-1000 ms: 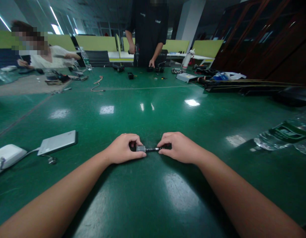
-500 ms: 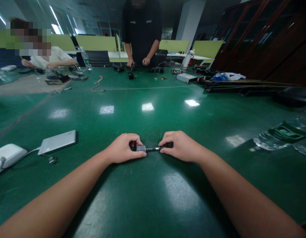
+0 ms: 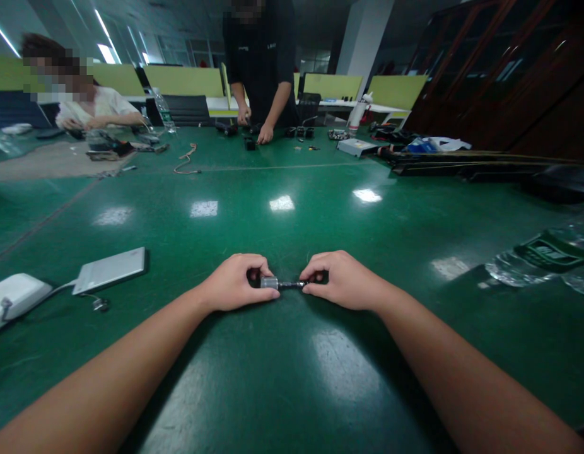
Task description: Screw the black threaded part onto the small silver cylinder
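Note:
Close above the green table, my left hand (image 3: 239,282) pinches a small grey cylinder (image 3: 269,283) between thumb and fingers. A thin dark rod (image 3: 289,285) runs from that cylinder to the right, lying level. Facing it, my right hand (image 3: 339,279) grips the rod's far end, a dark tip piece largely hidden by the fingertips. I cannot make out what kind of tool or part this is, or whether it is one piece or two joined.
At left lie a silver flat box (image 3: 110,270) with a cable and a white device (image 3: 15,302). A clear bottle (image 3: 540,258) rests on its side at right. Across the table (image 3: 292,378), one person stands and another sits, among black parts and a grey box (image 3: 357,147).
My right hand has shifted slightly left along the rod, while my left hand stays put. Across the table, the standing person's hands have moved to a black part.

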Demonstrator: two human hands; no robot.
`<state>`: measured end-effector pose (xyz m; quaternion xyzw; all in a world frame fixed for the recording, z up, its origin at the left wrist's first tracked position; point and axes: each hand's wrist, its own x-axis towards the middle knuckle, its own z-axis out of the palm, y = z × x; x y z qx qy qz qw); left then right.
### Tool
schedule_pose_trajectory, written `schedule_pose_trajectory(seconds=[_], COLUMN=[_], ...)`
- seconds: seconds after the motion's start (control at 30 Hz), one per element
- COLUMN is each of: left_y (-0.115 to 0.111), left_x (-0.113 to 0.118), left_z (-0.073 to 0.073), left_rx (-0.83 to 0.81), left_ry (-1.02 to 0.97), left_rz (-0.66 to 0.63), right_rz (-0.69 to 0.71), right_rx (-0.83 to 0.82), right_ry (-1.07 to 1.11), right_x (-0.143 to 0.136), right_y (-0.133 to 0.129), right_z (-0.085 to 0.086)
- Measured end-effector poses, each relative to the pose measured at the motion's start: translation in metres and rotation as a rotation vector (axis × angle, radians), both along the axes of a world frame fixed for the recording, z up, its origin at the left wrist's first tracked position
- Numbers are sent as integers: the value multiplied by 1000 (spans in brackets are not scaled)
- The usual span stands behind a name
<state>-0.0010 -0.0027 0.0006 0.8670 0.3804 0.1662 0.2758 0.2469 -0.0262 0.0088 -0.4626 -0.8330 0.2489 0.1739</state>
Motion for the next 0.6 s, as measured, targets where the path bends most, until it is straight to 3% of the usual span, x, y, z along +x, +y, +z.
schedule_pose_trajectory(seconds=[0.23, 0.37, 0.6], left_y=[1, 1, 0], left_x=[0, 1, 1], left_z=[0, 0, -1], left_rx=[-4, -25, -9], left_ry=[-2, -2, -9], left_rz=[7, 13, 25], right_rz=[46, 7, 74], right_rx=[28, 78, 111], right_ry=[203, 181, 50], right_x=[-6, -6, -21], right_y=[-5, -3, -3], right_z=[0, -2, -14])
